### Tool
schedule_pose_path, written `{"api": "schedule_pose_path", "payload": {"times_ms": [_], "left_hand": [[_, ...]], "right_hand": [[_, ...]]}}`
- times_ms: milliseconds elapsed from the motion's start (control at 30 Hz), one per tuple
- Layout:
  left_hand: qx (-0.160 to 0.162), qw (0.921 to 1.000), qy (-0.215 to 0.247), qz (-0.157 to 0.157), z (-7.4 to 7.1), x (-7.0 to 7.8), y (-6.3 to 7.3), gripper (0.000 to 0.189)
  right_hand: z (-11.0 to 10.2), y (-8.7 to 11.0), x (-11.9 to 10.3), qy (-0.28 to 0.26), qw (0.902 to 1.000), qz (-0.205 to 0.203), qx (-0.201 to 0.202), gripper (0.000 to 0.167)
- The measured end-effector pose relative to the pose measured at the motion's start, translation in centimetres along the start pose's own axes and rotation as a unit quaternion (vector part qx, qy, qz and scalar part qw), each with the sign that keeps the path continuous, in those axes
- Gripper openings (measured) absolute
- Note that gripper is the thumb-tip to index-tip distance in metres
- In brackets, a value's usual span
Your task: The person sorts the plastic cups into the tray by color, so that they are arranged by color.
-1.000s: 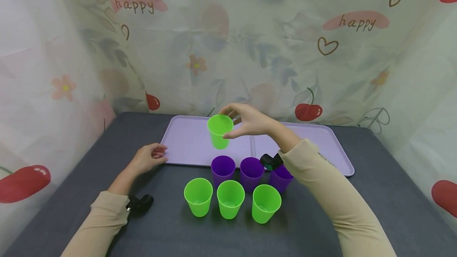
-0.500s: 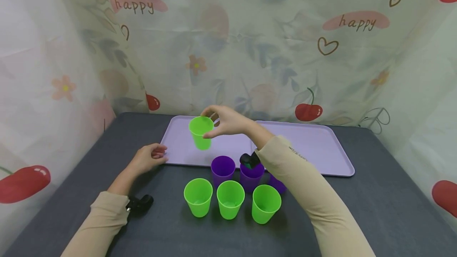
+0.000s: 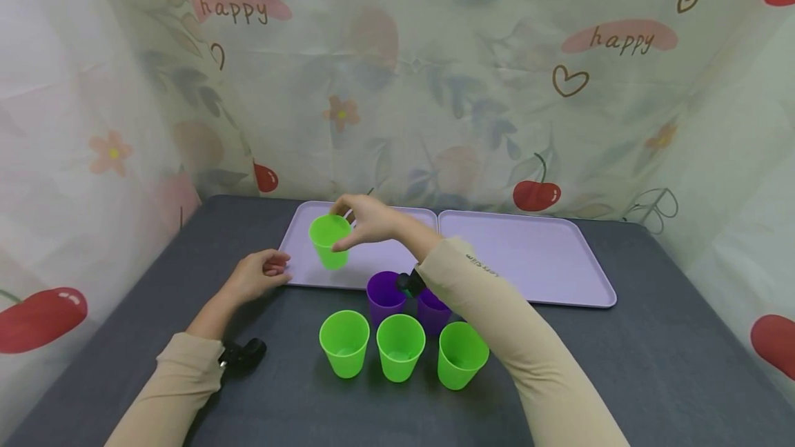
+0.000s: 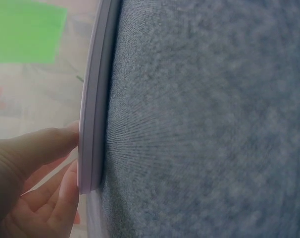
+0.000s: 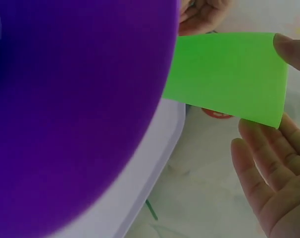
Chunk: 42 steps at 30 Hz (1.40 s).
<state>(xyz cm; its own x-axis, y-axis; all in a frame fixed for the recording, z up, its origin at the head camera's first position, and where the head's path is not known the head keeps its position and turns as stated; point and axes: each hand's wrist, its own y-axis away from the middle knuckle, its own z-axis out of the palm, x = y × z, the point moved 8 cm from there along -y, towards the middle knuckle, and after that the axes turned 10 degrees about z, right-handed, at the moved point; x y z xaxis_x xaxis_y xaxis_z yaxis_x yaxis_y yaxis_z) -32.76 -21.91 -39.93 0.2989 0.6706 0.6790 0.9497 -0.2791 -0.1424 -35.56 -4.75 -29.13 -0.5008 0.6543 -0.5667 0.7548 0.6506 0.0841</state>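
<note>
My right hand [image 3: 366,221] holds a green cup [image 3: 327,245] over the left tray [image 3: 379,261].
I pinch the cup near its rim, thumb on one side and fingers on the other, its mouth up; the left wrist view shows a gap between it and the tray. My left hand [image 3: 256,276] is at that tray's near left corner, thumb and fingers touching the rim, some fingers curled; whether they grip it or only rest against it, I cannot tell. The right tray [image 3: 528,261] lies just beside the left one. On the dark table [image 3: 286,405], nearer me than the trays, stand two visible purple cups [image 3: 383,295], one partly behind my right sleeve [image 3: 522,343], and nearer still a row of three green cups [image 3: 344,345], all upright.
</note>
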Motion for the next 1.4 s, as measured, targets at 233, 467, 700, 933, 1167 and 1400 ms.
{"api": "schedule_pose_path", "payload": {"times_ms": [233,467,700,933,1167,1400], "left_hand": [[-0.004,1.0000,0.003,0.006,0.0,0.2,0.0,0.039],[0.000,1.0000,-0.004,0.007,0.0,0.3,0.0,0.039],[0.000,1.0000,-0.007,0.006,0.0,0.3,0.0,0.039],[-0.002,1.0000,-0.008,0.000,0.1,0.1,0.0,0.040],[-0.003,1.0000,-0.009,-0.001,0.1,0.1,0.0,0.039],[0.000,1.0000,-0.008,0.003,0.1,0.0,-0.1,0.040]], "right_hand": [[1.2,-0.9,-0.5,0.019,0.9998,0.007,-0.009,0.058],[1.8,-1.6,-0.3,0.034,0.9989,0.028,-0.016,0.057],[2.5,-2.2,-0.1,0.045,0.9981,0.034,-0.025,0.055],[3.1,-2.3,-0.1,0.062,0.9970,0.036,-0.029,0.055],[3.4,-2.2,-0.1,0.064,0.9966,0.044,-0.028,0.058],[3.0,-1.9,-0.1,0.037,0.9971,0.048,-0.045,0.067]]}}
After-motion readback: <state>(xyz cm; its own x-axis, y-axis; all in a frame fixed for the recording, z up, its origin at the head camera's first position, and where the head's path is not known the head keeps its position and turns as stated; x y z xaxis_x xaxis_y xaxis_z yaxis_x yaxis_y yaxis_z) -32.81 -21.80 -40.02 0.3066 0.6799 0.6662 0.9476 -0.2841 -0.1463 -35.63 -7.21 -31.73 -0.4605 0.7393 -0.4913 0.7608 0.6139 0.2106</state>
